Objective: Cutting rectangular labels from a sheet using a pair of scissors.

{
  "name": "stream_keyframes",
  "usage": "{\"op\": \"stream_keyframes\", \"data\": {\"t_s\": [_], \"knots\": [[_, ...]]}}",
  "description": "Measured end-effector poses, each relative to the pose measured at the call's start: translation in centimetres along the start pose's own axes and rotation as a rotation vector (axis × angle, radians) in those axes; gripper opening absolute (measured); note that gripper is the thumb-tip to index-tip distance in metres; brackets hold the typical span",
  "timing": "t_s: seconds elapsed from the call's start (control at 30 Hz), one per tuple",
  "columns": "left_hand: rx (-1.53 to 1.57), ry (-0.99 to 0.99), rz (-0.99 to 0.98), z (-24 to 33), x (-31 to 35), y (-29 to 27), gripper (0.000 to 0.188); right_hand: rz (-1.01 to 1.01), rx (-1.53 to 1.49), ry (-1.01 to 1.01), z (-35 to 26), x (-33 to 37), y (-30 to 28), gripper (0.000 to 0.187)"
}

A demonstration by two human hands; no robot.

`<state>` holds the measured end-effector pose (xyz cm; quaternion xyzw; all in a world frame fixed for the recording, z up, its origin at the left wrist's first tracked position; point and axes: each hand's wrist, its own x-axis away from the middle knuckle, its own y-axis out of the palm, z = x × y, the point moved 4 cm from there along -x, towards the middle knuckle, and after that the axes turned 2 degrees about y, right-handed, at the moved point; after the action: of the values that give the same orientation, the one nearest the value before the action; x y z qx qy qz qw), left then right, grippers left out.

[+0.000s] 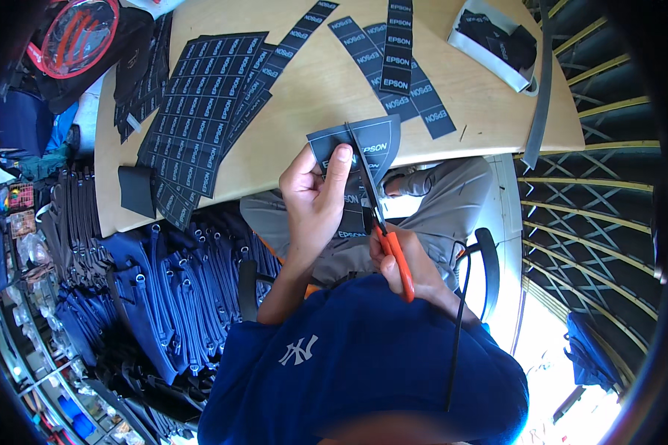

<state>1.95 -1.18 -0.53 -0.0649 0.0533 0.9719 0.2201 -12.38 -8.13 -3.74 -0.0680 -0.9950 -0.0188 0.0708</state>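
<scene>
My left hand (pixel 318 189) pinches a dark sheet of printed labels (pixel 382 142), thumb on top, in front of the table's near edge. Orange-handled scissors (pixel 398 259) are gripped in my right hand (pixel 416 263). Their long dark blades point away from me and lie across the sheet, with the tip near its far edge. More of the label sheet hangs down below my left thumb, over my lap. Whether the blades are fully closed is hard to make out.
On the wooden table (pixel 297 119) lie a stack of dark label sheets (pixel 208 104) at left and several cut label strips (pixel 397 52) farther back. A white box (pixel 490 44) of dark pieces stands at far right. Blue bags (pixel 171 289) hang at left; a metal lattice (pixel 594 185) stands at right.
</scene>
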Motion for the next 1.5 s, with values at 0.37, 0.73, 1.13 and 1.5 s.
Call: {"op": "stream_keyframes", "data": {"t_s": [0.37, 0.73, 1.13, 1.5], "knots": [[-0.007, 0.047, -0.024, 1.4, -6.3, 0.5, 0.014, 0.182, -0.067, 0.120, -2.5, -5.4, -0.9, 0.046], [-0.253, 0.164, -0.039, -5.1, -11.8, -1.9, 0.015, 0.104, -0.605, 0.018, -1.0, -7.7, -4.3, 0.057], [-0.334, 0.184, -0.044, -3.0, -11.6, -0.9, 0.041, -0.243, -0.913, -0.125, -1.2, -9.5, -6.1, 0.066], [-0.924, 0.682, -0.236, -1.4, -17.2, -0.1, 0.021, -0.080, -0.947, -0.108, -2.6, -11.3, -7.3, 0.064]]}}
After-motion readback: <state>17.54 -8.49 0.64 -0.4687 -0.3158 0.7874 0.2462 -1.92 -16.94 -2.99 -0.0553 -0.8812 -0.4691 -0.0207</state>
